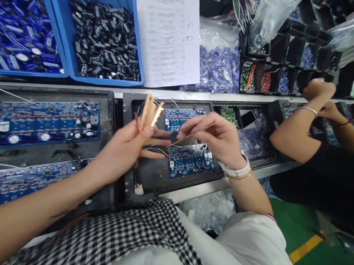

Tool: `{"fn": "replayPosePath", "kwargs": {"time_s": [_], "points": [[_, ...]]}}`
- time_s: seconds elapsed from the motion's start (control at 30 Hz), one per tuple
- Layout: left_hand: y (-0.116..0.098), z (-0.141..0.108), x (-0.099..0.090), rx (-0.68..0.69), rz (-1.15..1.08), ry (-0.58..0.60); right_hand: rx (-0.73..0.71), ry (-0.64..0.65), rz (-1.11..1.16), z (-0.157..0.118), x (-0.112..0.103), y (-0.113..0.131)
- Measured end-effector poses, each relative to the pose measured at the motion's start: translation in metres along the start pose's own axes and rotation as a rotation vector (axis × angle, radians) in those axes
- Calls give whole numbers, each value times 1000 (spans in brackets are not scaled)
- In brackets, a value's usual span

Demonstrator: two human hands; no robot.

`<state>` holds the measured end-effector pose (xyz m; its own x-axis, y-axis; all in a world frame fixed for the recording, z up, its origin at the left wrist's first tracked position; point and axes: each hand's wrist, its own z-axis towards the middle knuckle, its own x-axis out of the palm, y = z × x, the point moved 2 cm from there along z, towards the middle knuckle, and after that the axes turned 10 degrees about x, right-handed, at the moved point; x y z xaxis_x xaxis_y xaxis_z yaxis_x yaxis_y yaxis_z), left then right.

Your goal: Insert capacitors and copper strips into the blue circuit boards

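My left hand (131, 144) grips a small bunch of flat copper-coloured metal strips (149, 112) between thumb and fingers, its other fingers stretched to the right. My right hand (218, 136) is closed in a pinch on one thin copper-coloured strip (179, 142), which points left toward the left fingers. Both hands are above a black tray (151, 180). In it lie an upper blue circuit board (183, 114), partly covered by my right hand, and a lower blue circuit board (190, 162). Coloured wires (157, 149) run from the boards, and a white connector (138, 189) lies at lower left.
Left stands another tray with populated boards (48, 121). Behind are blue bins of capacitors (106, 39), a printed sheet (169, 42), a bag of blue parts (219, 68) and compartment boxes (267, 79). A co-worker's arms (300, 130) work at right, near a phone (248, 119).
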<state>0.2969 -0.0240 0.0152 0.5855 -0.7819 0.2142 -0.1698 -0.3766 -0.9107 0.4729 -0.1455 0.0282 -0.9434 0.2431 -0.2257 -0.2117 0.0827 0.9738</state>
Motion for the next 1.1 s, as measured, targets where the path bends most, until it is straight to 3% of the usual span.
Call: {"fn": "replayPosePath", "kwargs": {"time_s": [0.07, 0.2, 0.3, 0.57, 0.73, 0.83, 0.93, 1.0, 1.1], "points": [[1, 2, -11, 25, 107, -78, 20, -59, -265, 8, -9, -10], [4, -1, -22, 42, 353, -14, -14, -15, -900, 25, -16, -40], [8, -4, -23, 82, 531, 22, -62, 38, -1086, 30, -13, -58], [5, -8, -18, 64, 742, 78, -98, 57, -1100, 34, -14, -74], [2, -14, -17, 120, 851, 50, -101, 42, -1097, 29, -11, -57], [4, -19, -9, 137, 900, 25, -141, -31, -909, 11, 1, -29], [7, -25, 10, 167, 863, 64, -229, 14, -710, -17, 15, -6], [11, -28, 24, 191, 797, 106, -259, 69, -696, -36, 18, -1], [17, -29, 33, 208, 706, 111, -253, 71, -784, -59, 7, -14]]}}
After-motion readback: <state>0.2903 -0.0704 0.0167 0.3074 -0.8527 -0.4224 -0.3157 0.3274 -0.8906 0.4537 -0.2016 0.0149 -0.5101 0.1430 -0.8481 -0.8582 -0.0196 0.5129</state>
